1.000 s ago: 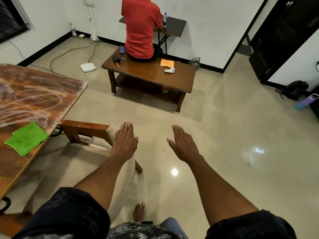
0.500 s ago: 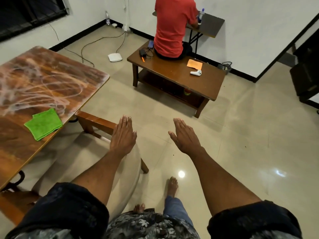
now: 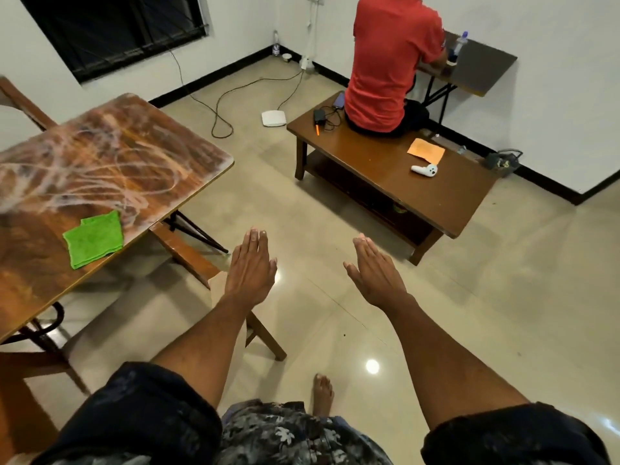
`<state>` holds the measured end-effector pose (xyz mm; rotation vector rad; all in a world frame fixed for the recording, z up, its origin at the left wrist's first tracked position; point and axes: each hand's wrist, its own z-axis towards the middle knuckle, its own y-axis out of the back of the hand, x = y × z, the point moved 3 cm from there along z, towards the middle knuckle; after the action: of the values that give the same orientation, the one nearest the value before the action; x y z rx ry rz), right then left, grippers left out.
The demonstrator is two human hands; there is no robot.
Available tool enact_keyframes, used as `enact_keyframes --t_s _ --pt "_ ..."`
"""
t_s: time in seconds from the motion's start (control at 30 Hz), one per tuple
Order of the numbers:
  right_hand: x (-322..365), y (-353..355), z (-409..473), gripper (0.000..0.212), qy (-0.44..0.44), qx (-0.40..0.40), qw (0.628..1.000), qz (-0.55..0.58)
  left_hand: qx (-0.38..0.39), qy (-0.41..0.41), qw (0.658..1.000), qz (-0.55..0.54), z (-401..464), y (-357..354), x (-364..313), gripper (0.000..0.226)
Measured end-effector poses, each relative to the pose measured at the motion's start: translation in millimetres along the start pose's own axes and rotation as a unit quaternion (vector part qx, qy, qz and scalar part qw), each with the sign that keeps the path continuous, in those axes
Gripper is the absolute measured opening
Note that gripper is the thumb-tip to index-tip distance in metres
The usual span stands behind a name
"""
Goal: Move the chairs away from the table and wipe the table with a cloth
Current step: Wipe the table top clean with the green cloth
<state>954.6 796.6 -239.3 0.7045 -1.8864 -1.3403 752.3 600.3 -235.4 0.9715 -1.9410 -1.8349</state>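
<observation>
A: The view is swinging left, so more of the table (image 3: 110,169) is showing now and the cloth (image 3: 94,238) is sitting further right in frame than a second ago.

B: And the hands?

A: Both are staying flat, fingers straight, holding nothing. The left hand (image 3: 251,270) is hovering over the near chair (image 3: 188,253); whether it is touching the frame I can't tell from this angle. The right hand (image 3: 374,273) is hanging over bare floor (image 3: 335,203).

B: Where is the chair sitting?

A: Tucked at the table's near right edge, its wooden rail running just under the top. A second chair (image 3: 20,102) is peeking in at the far left.

B: So how should the pull go?

A: Gripping the rail with both hands, I'd say, and drawing it right and near, low and level, clearing the table edge.

B: Room enough?

A: Open floor is lying right, but the low table (image 3: 446,189) is standing far right.
</observation>
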Motion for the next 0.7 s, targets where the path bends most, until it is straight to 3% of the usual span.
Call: enact_keyframes --t_s 0.2,0.43,0.7 --pt "-14.9 4.6 34.6 0.066 0.054 0.019 0.998 -0.003 -0.002 0.043 0.999 0.003 9.5 -6.2 -16.7 0.070" --pt "17.9 12.4 103.1 0.068 0.131 0.032 0.991 0.016 -0.011 0.112 0.994 0.004 33.5 4.1 2.3 0.070" --pt "18.6 20.6 173.5 0.070 0.156 0.045 0.987 -0.017 0.005 0.153 0.988 -0.026 91.1 -11.5 18.6 0.070"
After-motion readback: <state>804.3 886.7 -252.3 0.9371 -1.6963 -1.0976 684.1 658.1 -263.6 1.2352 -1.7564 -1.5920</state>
